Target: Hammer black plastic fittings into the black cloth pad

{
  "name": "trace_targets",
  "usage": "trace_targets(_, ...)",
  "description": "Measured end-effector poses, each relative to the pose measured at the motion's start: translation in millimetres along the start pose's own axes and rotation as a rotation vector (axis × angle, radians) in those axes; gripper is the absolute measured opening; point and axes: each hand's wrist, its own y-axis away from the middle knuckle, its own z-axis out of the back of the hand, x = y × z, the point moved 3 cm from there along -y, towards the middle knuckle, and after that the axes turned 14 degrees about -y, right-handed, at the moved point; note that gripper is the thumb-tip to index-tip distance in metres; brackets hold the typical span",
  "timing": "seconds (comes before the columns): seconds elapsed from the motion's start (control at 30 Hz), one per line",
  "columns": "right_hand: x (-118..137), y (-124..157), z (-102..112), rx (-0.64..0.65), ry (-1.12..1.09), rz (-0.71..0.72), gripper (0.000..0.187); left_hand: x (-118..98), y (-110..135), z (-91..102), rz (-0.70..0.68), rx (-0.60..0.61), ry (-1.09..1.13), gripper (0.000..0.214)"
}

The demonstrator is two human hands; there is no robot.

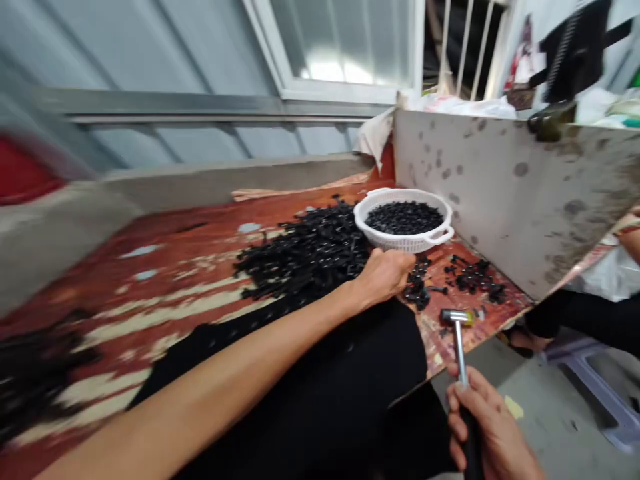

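Observation:
In the head view my right hand (487, 427) is wrapped round the black handle of a small hammer (459, 350) with a metal shaft and a yellowish face on one end. My left hand (387, 275) is closed just below a white plastic basket (367, 230), over small black parts; what its fingers hold, if anything, is hidden. Many tiny black pieces (405, 217) fill the basket. Left of it lies a heap of longer black parts (315, 250). Under my left forearm is a black sheet or cloth (350, 360), with a row of small dots along its far edge.
Loose black pieces (475, 277) lie right of my left hand on the worn red tabletop (200, 233). A stained pale board (500, 180) closes off the right side. Beyond the table edge are a purple-grey stool (595, 380) and another person's leg (590, 320).

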Motion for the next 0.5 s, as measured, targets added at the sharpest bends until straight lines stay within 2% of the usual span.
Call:
trace_targets(0.13,6,5,-2,-0.006,0.005,-0.021,0.041,6,1,-4.4,0.018,-0.031,0.058,0.026)
trace_targets(0.3,9,10,-1,-0.031,0.014,-0.015,0.042,-1,3,-11.2,-0.09,0.028,0.042,0.035)
trace_targets(0.5,18,16,-7,-0.086,0.044,0.118,0.047,-10,-13,-17.2,-0.157,0.116,0.016,0.039)
